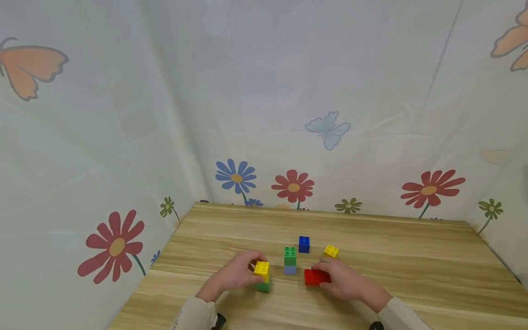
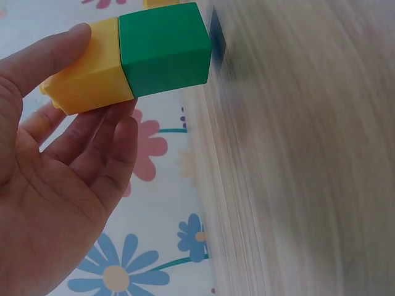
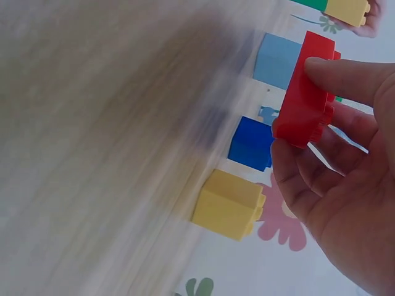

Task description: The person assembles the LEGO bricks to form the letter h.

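Observation:
My left hand (image 1: 236, 275) pinches a yellow toy brick (image 1: 261, 268) joined on top of a green brick (image 1: 263, 287). In the left wrist view the green brick (image 2: 165, 49) points toward the tabletop, with the thumb on the yellow brick (image 2: 99, 68). A long red brick (image 1: 315, 277) is held between thumb and fingers of my right hand (image 1: 347, 282); the right wrist view shows the red brick (image 3: 304, 98) with its studs toward the palm. Between the hands stands a green brick (image 1: 290, 256) stacked on a light blue brick (image 1: 290, 270).
Farther back on the wooden table (image 1: 396, 252) is a dark blue brick (image 1: 304, 245). Just behind the right hand sits another yellow brick (image 1: 331, 251), partly hidden by it. A pale curtain (image 1: 264, 91) printed with flowers and butterflies surrounds the table's back and sides.

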Available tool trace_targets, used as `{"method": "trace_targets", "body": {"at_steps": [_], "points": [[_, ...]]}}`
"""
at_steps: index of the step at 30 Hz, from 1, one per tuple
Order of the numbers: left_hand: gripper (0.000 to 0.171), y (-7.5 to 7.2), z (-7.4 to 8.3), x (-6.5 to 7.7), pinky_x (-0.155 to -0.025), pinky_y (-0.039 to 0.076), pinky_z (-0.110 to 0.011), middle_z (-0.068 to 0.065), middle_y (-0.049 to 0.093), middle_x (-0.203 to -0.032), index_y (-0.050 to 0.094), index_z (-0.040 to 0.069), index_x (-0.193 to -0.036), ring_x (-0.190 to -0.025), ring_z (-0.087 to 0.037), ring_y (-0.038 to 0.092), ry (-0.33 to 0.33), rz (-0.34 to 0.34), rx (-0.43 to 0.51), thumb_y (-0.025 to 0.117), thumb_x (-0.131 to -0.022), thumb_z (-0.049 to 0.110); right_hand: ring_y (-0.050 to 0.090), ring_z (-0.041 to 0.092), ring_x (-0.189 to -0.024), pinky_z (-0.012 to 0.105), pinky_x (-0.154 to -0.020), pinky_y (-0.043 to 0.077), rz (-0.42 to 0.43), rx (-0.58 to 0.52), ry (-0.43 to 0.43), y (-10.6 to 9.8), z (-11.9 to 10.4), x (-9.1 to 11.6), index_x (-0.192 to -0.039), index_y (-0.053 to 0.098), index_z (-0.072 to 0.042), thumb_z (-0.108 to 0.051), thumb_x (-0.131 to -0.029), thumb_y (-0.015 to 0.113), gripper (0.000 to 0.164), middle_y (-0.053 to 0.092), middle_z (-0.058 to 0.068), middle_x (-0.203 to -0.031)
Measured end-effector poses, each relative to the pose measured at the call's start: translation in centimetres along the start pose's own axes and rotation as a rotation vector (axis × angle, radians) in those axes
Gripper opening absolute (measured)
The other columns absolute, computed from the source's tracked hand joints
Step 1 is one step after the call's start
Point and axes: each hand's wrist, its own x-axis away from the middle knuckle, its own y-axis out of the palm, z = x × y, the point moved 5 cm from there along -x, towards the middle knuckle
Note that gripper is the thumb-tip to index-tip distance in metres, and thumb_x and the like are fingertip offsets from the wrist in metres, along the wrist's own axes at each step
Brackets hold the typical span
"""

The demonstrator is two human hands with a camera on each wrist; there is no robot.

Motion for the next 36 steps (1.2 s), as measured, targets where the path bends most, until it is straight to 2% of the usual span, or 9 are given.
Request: {"method": "trace_targets", "body": {"at_steps": [4,12,15,16,17,22,23,26,36], "points": [[0.031,0.6,0.6,-0.2,-0.090,0.055,-0.034,0.005,0.068,-0.109,0.068,0.011,-0.114,-0.100,-0.013,0.062,-0.008,-0.016,0.026,0.086,-0.089,0.010,0.063,0.036,-0.118,0.057,-0.099,0.054,0.000,-0.009,0.022,-0.2,-0.2,0.5,-0.130,0.069,-0.001,-0.010,-0.094,0.080,0.039,0.065,0.018,-0.134],[0.031,1.9,1.5,-0.3,-0.094,0.054,-0.037,0.006,0.069,-0.112,0.069,0.012,-0.116,-0.103,-0.014,0.061,-0.040,-0.048,0.043,0.086,-0.090,0.015,0.063,0.026,-0.109,0.050,-0.095,0.058,-0.004,-0.004,0.012,-0.6,-1.1,1.2,-0.130,0.069,-0.004,-0.013,-0.095,0.080,0.037,0.068,0.010,-0.129],[0.031,2.3,1.9,-0.4,-0.093,0.054,-0.036,0.008,0.069,-0.111,0.069,0.013,-0.116,-0.101,-0.012,0.061,-0.022,-0.060,0.033,0.086,-0.090,0.018,0.063,0.024,-0.107,0.049,-0.095,0.058,-0.011,-0.002,0.008,-0.7,-1.4,1.4,-0.130,0.069,-0.005,-0.014,-0.096,0.079,0.037,0.068,0.009,-0.129],[0.033,2.7,1.1,-0.7,-0.093,0.053,-0.035,0.007,0.069,-0.113,0.068,0.014,-0.118,-0.102,-0.013,0.061,0.013,-0.062,0.002,0.086,-0.091,0.022,0.063,0.024,-0.107,0.048,-0.094,0.058,-0.014,0.000,0.006,-0.7,-1.5,1.4,-0.130,0.069,-0.005,-0.014,-0.096,0.079,0.037,0.068,0.008,-0.128],[0.033,2.8,1.3,-0.7,-0.093,0.053,-0.034,0.008,0.069,-0.113,0.068,0.014,-0.118,-0.102,-0.012,0.060,0.018,-0.066,-0.004,0.085,-0.092,0.023,0.063,0.023,-0.107,0.048,-0.094,0.058,-0.014,0.004,0.002,-0.7,-1.6,1.4,-0.130,0.069,-0.006,-0.014,-0.096,0.079,0.036,0.068,0.008,-0.128],[0.032,3.5,1.8,-1.1,-0.094,0.053,-0.034,0.010,0.069,-0.111,0.068,0.015,-0.117,-0.101,-0.010,0.060,0.011,-0.079,-0.013,0.085,-0.092,0.023,0.062,0.016,-0.102,0.044,-0.092,0.059,-0.014,0.009,-0.018,-0.8,-2.0,1.6,-0.130,0.069,-0.007,-0.016,-0.097,0.078,0.036,0.069,0.005,-0.125],[0.030,3.3,2.8,-0.9,-0.094,0.053,-0.034,0.012,0.069,-0.109,0.068,0.015,-0.115,-0.100,-0.008,0.059,-0.025,-0.083,0.018,0.085,-0.091,0.019,0.062,0.015,-0.101,0.043,-0.092,0.059,-0.013,0.009,-0.023,-0.9,-2.1,1.6,-0.130,0.069,-0.007,-0.017,-0.097,0.078,0.036,0.069,0.004,-0.124],[0.029,3.6,3.1,-1.0,-0.094,0.053,-0.032,0.014,0.068,-0.106,0.068,0.017,-0.112,-0.099,-0.006,0.059,-0.043,-0.078,0.022,0.086,-0.090,0.017,0.061,0.014,-0.101,0.043,-0.092,0.059,-0.015,0.005,-0.030,-0.9,-2.2,1.7,-0.132,0.069,-0.007,-0.019,-0.098,0.077,0.037,0.068,0.004,-0.125],[0.029,4.1,4.0,-1.2,-0.095,0.054,-0.032,0.014,0.068,-0.106,0.067,0.019,-0.111,-0.099,-0.004,0.060,-0.027,-0.082,0.013,0.086,-0.090,0.018,0.061,0.016,-0.104,0.042,-0.094,0.059,-0.013,-0.022,-0.013,-1.0,-2.9,2.0,-0.135,0.068,-0.010,-0.020,-0.099,0.076,0.039,0.066,0.004,-0.131]]}}
